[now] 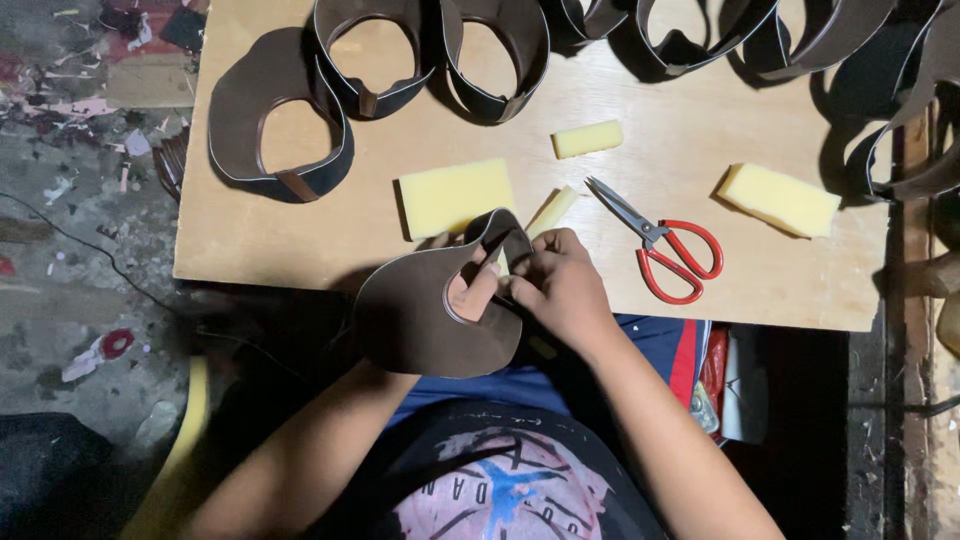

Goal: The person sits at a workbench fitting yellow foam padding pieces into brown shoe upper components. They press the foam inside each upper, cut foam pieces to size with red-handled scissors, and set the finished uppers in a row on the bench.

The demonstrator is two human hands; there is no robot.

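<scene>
A curved brown leather shoe upper point(410, 315) is held at the near edge of the wooden board point(300, 230). My left hand point(470, 292) is mostly hidden inside it, with fingers showing through its opening. My right hand point(560, 285) pinches the upper's narrow back strip at the top. A thin yellow foam strip point(552, 210) lies just beyond the fingers.
Red-handled scissors point(665, 245) lie right of my hands. Yellow foam blocks sit at the middle point(452, 196), back point(587, 138) and right point(780, 199). Several finished brown uppers point(280, 120) stand along the far edge. Littered floor lies to the left.
</scene>
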